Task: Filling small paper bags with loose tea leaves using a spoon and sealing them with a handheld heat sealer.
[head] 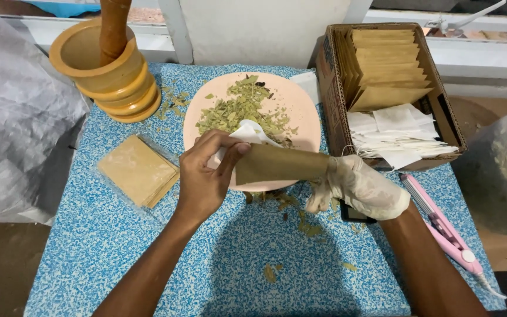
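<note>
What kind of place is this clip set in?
Probably a small home workshop for packing herbs: a pink plate of dried green leaves, a wooden mortar and pestle, a cardboard box of brown paper sachets.

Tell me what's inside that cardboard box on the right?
The cardboard box holds a row of brown paper envelopes at the back and a loose pile of white sachets in front. Whatever lies under them, and the box's floor, is covered.

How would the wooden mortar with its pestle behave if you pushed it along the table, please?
The mortar looks thick-walled, so probably heavy and slow to slide on the table. The pestle merely leans inside, so it would likely rattle or topple.
</note>
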